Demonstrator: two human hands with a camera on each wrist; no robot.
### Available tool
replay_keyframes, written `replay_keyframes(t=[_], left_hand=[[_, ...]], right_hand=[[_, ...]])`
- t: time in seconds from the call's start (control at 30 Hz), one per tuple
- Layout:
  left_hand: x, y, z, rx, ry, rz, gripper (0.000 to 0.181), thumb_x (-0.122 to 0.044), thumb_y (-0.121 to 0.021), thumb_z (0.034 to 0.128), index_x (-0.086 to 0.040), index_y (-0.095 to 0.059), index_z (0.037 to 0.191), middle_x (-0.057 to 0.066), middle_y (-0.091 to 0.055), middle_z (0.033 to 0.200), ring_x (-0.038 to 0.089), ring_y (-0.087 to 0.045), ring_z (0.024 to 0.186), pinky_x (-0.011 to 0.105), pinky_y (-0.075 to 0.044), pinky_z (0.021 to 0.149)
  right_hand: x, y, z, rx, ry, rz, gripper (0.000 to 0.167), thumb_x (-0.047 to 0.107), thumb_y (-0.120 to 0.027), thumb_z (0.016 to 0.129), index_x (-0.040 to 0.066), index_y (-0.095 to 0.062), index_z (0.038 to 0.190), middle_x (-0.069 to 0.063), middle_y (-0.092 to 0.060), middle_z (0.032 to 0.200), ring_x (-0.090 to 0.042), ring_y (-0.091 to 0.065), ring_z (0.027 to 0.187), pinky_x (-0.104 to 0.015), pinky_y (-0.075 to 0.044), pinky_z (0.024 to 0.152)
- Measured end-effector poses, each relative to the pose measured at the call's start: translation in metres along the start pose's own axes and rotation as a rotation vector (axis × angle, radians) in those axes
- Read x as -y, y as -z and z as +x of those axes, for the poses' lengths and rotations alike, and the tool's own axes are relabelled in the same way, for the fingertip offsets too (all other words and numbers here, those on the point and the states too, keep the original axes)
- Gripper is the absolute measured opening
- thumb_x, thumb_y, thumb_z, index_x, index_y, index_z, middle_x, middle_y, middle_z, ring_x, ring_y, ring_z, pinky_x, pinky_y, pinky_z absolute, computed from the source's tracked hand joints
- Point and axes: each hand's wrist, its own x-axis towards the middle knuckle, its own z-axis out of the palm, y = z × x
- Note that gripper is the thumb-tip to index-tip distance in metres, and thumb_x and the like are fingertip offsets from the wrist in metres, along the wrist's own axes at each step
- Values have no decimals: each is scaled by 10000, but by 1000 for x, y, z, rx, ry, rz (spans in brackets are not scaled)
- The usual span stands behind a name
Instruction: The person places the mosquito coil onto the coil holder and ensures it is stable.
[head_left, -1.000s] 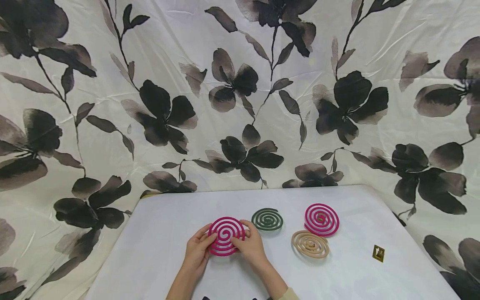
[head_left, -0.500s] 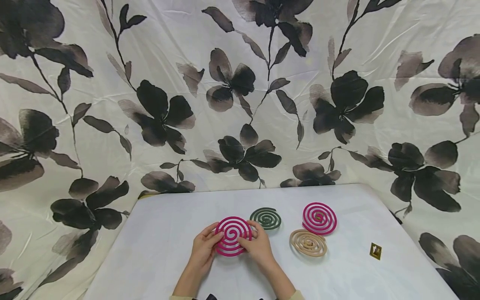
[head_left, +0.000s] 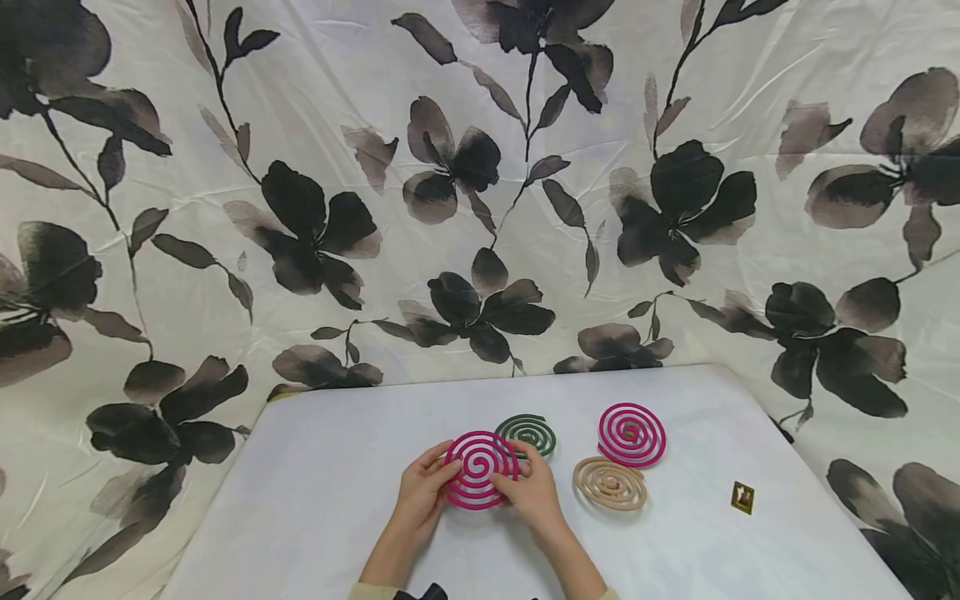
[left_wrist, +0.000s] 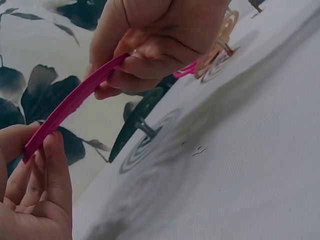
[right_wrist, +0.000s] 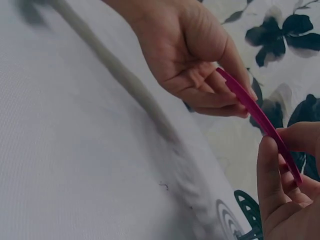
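Note:
Both hands hold a pink mosquito coil (head_left: pixel 478 468) upright above the white table, its spiral facing the head camera. My left hand (head_left: pixel 423 493) pinches its left edge, with the thumb on the near face. At the right edge, my right hand (head_left: pixel 534 493) grips it the same way. Edge-on in the left wrist view, the pink coil (left_wrist: pixel 72 107) looks thin and slightly bowed. Just behind it a green mosquito coil (head_left: pixel 528 435) sits raised on a small metal stand (left_wrist: pixel 147 129); the held coil overlaps its left edge in the head view.
To the right, a second pink coil (head_left: pixel 632 432) lies behind a beige coil (head_left: pixel 610 483). Farther right is a small gold-coloured metal piece (head_left: pixel 742 497) flat on the white table (head_left: pixel 300 500). A floral cloth (head_left: pixel 450 250) hangs beyond the table's back edge.
Both hands have moved right with the pink coil, which now overlaps the green coil in view. The whole scene has shifted slightly left in the head view. The grip looks unchanged.

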Motion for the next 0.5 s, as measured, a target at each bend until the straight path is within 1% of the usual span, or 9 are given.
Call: replay_keyframes(t=[0.2, 0.37, 0.5], left_hand=[[4, -10, 0, 26, 5, 2, 531, -74, -728, 871, 56, -503, 1335, 114, -653, 1064, 179, -651, 969, 302, -532, 853], [6, -19, -1, 58, 4, -6, 544, -41, -716, 874, 75, -478, 1348, 123, -644, 1076, 168, -637, 976, 287, -527, 858], [10, -27, 0, 74, 1, -10, 531, -34, -718, 871, 88, -486, 1332, 122, -650, 1066, 167, -643, 965, 288, -529, 853]], right_hand=[[-2, 9, -1, -27, -6, 21, 587, 10, -750, 812, 26, -477, 1331, -149, -678, 966, -207, -667, 756, -337, -569, 592], [-3, 18, -3, -51, -20, 29, 576, 10, -743, 825, 28, -457, 1324, -157, -675, 997, -213, -673, 773, -345, -572, 598], [-2, 25, -6, -72, -17, 46, 583, 14, -734, 836, 26, -429, 1332, -188, -666, 1027, -221, -678, 770, -345, -573, 593]])
